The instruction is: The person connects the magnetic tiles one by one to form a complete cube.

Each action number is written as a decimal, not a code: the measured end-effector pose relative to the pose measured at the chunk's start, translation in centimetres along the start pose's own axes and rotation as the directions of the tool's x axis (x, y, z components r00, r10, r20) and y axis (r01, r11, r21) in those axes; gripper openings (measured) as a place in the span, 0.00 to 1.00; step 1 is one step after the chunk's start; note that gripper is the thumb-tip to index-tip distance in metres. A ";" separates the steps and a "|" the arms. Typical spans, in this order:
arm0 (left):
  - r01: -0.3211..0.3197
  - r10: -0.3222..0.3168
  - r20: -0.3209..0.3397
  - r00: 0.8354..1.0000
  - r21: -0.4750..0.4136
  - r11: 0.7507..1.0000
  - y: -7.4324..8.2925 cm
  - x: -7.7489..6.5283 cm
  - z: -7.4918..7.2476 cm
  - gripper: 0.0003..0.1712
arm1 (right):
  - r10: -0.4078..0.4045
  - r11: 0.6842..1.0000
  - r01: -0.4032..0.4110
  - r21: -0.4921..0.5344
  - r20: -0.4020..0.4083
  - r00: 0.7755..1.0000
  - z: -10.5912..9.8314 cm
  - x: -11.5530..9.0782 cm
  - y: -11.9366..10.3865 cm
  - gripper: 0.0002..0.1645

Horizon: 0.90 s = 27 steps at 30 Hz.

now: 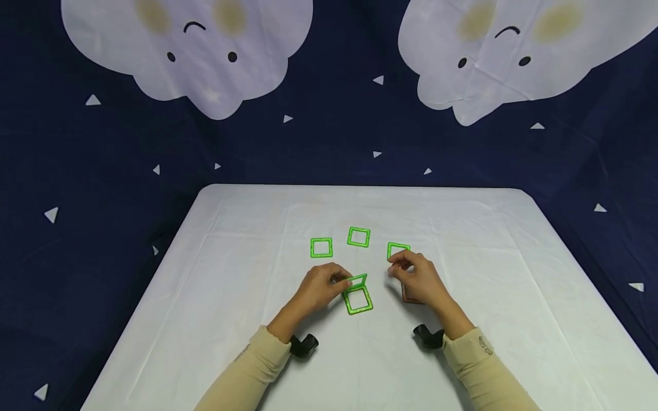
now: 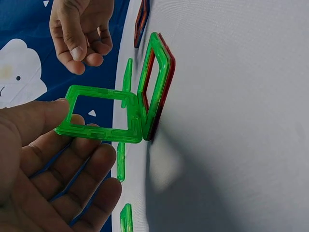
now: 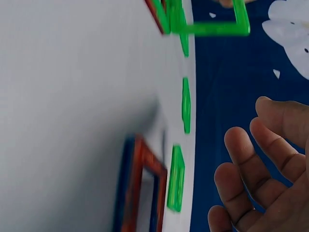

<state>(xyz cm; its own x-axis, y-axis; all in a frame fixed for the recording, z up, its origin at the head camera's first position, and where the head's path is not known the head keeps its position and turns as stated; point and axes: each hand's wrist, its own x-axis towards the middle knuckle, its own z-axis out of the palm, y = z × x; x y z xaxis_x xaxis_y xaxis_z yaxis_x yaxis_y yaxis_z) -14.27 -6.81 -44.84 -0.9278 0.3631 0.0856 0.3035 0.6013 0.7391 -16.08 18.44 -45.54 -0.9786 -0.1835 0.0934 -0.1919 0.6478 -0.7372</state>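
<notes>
My left hand point(image 1: 320, 288) pinches a green see-through square frame tile point(image 2: 101, 134) by one edge, between thumb and fingers. That tile stands tilted up, its opposite edge meeting the edge of a second green square tile point(image 1: 360, 310) lying flat. Under the flat one, a red square tile point(image 2: 167, 89) shows in the left wrist view. My right hand point(image 1: 418, 279) hovers over the table to the right, fingers loosely bent and holding nothing. Below it, partly hidden in the head view, lie red and blue frame tiles point(image 3: 154, 162), one on the other.
Three more green square tiles lie spread out beyond my hands: one at left point(image 1: 321, 256), another in the middle point(image 1: 358, 245), and the right one point(image 1: 398, 244) partly behind my right fingers. A white cloth covers the table point(image 1: 205, 319); a dark blue curtain point(image 1: 329, 154) hangs behind it.
</notes>
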 end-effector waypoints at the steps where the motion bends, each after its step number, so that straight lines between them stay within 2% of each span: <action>1: 0.002 -0.002 -0.001 1.000 -0.006 1.000 0.0 -0.1 0.0 0.07 | 0.005 1.000 -0.005 -0.006 0.002 1.000 -0.3 0.1 0.2 0.11; 8: 0.027 -0.027 -0.004 1.000 -0.079 0.997 -0.4 -0.7 -0.1 0.08 | 0.030 0.997 -0.030 -0.076 0.001 1.000 -1.9 0.9 1.3 0.14; 19: 0.071 -0.076 -0.022 0.997 -0.160 0.985 -0.6 -1.3 0.1 0.09 | 0.036 0.988 -0.032 -0.148 0.021 0.999 -3.3 2.8 3.3 0.24; 27: 0.101 -0.108 -0.027 0.994 -0.185 0.978 -0.7 -1.5 0.2 0.09 | 0.051 0.981 -0.032 -0.193 0.097 0.994 -3.6 4.1 4.2 0.28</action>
<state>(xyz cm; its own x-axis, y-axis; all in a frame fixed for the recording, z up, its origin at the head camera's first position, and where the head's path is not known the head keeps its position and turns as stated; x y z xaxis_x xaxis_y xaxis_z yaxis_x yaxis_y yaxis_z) -13.06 -7.62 -45.57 -0.9607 0.2768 0.0232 0.1627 0.4932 0.8546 -21.13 23.07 -45.81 -0.9753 -0.2208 -0.0098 -0.1714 0.7837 -0.5970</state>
